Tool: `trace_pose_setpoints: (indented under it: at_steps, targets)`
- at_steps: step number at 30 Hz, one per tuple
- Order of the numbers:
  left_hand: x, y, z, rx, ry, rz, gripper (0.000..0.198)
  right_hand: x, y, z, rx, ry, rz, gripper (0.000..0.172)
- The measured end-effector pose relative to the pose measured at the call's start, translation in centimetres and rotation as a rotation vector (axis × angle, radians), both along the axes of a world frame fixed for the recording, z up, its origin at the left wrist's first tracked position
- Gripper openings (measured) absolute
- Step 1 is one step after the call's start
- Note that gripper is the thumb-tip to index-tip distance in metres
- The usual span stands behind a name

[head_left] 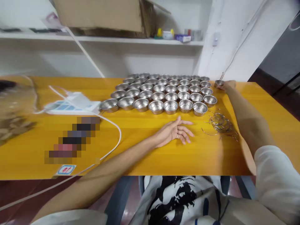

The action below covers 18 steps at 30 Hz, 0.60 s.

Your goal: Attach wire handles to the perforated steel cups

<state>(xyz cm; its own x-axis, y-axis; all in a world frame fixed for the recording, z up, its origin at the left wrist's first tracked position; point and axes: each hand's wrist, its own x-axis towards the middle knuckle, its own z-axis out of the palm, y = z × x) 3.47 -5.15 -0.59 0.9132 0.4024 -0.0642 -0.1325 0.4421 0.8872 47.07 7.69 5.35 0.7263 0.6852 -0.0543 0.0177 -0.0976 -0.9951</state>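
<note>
Rows of small perforated metal cups (158,96) stand upright across the back of the yellow table (140,159). At the far right end, beyond the rows, my right hand (229,84) has its fingers on one more metal cup (219,83) by the table's back edge; the fingertips are partly hidden. My left hand (177,131) rests on the table in front of the nearest row, fingers spread, a ring on one of them, nothing held. Between my two arms lies a loose tangle of thin curved metal wires (220,122), to the right of my left hand.
A white power strip (72,106) with a plugged-in adapter sits at the left, its white cable (119,134) looping across the table. A blurred-out object (72,137) and a small sticker (66,169) lie nearby. Above runs a shelf (105,39) bearing a cardboard box (100,15).
</note>
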Motion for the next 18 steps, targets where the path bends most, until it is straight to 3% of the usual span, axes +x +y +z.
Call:
trace_pose_setpoints:
  at_steps: [2, 4, 8, 14, 18]
  targets:
    - [0.1, -0.1, 0.2, 0.0, 0.016, 0.003, 0.065, 0.6, 2.1, -0.9, -0.016, 0.013, -0.027, 0.026]
    - [0.1, -0.1, 0.3, 0.002, 0.029, 0.01, 0.065, 1.1, 3.5, -1.7, -0.044, 0.01, -0.004, 0.038]
    - [0.2, -0.1, 0.2, 0.019, 0.039, 0.021, 0.064, 1.5, 4.0, -2.7, -0.081, -0.038, 0.075, 0.044]
    - [0.3, -0.5, 0.4, 0.109, 0.108, 0.006, 0.051, 2.0, 1.6, -1.8, -0.145, -0.179, 0.146, 0.01]
    - [0.3, 0.3, 1.7, 0.373, 0.225, 0.055, 0.023, 3.9, -2.7, -0.6, -0.226, -0.355, 0.188, 0.013]
